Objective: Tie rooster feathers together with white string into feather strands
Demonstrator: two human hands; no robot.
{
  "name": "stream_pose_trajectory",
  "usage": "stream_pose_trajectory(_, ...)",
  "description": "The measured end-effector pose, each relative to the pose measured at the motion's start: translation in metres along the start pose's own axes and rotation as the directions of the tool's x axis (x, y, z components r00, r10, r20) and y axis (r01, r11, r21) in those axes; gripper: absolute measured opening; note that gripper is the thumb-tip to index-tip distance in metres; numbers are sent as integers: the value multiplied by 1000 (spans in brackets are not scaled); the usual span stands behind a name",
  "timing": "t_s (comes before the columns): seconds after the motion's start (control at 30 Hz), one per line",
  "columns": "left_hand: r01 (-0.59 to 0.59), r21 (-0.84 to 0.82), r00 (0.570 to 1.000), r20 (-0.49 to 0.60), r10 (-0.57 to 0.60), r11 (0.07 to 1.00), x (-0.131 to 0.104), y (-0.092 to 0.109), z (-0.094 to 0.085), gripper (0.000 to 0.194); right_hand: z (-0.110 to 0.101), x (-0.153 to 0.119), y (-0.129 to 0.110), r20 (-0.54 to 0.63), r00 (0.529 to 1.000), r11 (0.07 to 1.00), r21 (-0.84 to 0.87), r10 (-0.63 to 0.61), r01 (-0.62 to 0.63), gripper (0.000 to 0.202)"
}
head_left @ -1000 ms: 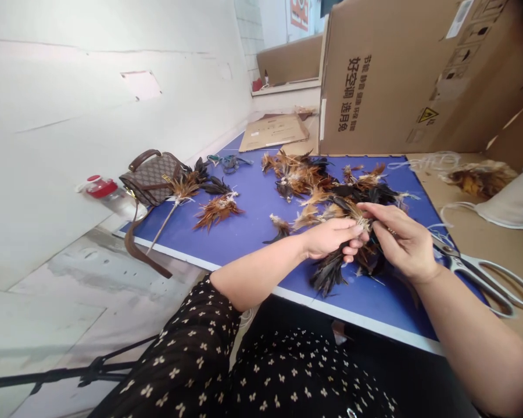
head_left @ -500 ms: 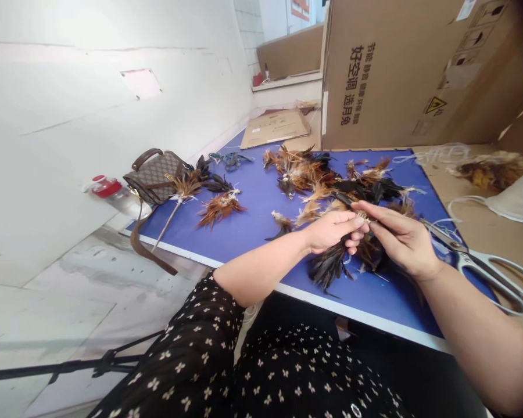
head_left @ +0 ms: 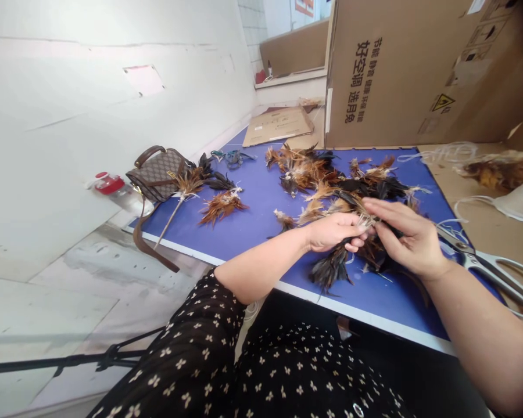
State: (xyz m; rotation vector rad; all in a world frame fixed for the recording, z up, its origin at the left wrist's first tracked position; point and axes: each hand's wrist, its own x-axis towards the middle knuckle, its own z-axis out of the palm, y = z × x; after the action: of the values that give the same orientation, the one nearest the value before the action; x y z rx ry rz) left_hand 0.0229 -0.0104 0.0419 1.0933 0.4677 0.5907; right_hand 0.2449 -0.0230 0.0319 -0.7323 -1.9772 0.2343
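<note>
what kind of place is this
Probably a small craft workshop or home work corner: loose feather bundles on a blue-topped table, big scissors and a large cardboard box.

The left forearm (head_left: 261, 258) reaches up and across to the right of the view, bare from the elbow, with a dark patterned sleeve (head_left: 192, 337) on the upper arm. Its wrist looks nearly straight. The left hand (head_left: 337, 232) is closed in a pinching grip — thumb laid along the top, pointing toward the other hand, fingers curled beneath with their tips showing.

The right forearm (head_left: 475, 313) comes in from the lower right edge, bare, angled up and leftward. The right hand (head_left: 407, 238) has its fingers extended close together — the thumb sits lower, apart from them, its tip close beside the left hand's fingertips.
</note>
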Motion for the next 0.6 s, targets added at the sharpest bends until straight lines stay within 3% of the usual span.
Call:
stream_pose_trajectory(0.1, 84, 60, 996, 6, -85, 995, -1, 1, -2, 35, -2, 3, 1, 137, 984, 984, -120, -114, 131, 57)
stream_pose_trajectory(0.17, 124, 97, 992, -2, -125, 987, -1, 2, -5, 36, 0, 4, 3, 251, 955, 975, -116, -158, 191, 55)
stream_pose_trajectory(0.37, 37, 132, 998, -51, -30, 991, -1, 13, -23, 43, 7, 4, 8, 289, 948, 935, -282, -131, 215, 36)
stream_pose_trajectory(0.43, 32, 66, 994, -105, -24, 997, 1, 19, -29, 49, 8, 3, 9, 231, 968, 931, -322, -97, 171, 33)
stream_pose_trajectory(0.5, -6, -65, 979, -201, -7, 998, 5, 23, -34, 51, 9, 2, 10, 74, 996, 945, -320, -53, 74, 31)
stream_pose_trajectory(0.6, -199, -184, 921, -372, 119, 963, 10, 17, -32, 36, 14, -2, 13, -177, 982, 968, -223, 71, -110, 30)
